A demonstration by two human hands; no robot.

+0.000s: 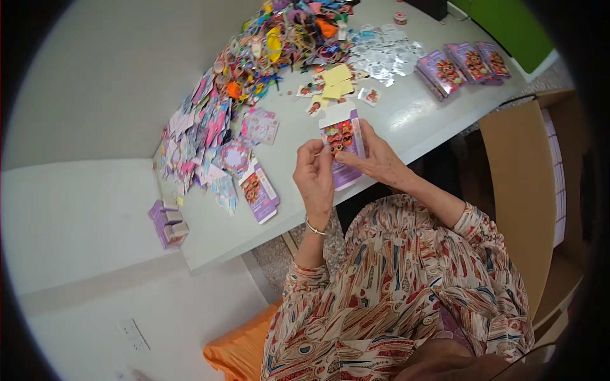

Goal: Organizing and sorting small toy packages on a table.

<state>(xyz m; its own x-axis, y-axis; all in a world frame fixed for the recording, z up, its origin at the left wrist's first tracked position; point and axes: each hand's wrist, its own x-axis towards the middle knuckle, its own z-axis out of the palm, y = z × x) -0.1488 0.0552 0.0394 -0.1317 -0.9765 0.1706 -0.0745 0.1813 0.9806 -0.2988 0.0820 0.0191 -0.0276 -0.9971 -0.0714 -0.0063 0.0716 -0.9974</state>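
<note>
Both hands are occupied. Your right hand (382, 160) has its grip on a purple carton (339, 134), thumb across the front, fingers along the right edge. Your left hand (315, 174) is closed on the same carton at its left edge, thumb and fingertips drawn together; how hard it presses you cannot tell from here. A bracelet (314, 227) circles that wrist.

The carton sits between your two hands near the front edge of the tabletop (413, 120), white flap (338, 114) standing away from you. Labelling: red-orange cartoon figures on the upper front, purple below — any lettering is too small or covered to read.

Just beyond the grip: yellow slips (337, 79) lying over small picture cards (316, 105). Farther out, silvery packets (387, 54); beyond and left of them, a heap of many-coloured trinkets (273, 47).

Left of the grip: a second purple carton (259, 195), same figure print, its lettering blurred. Past it, a spread of pink and blue printed pieces (194, 136).

Well right of the grip: stacked cartons (445, 73) with matching fronts — print again illegible. Nearer you on that side, a large cardboard box (518, 190), flap raised.
</note>
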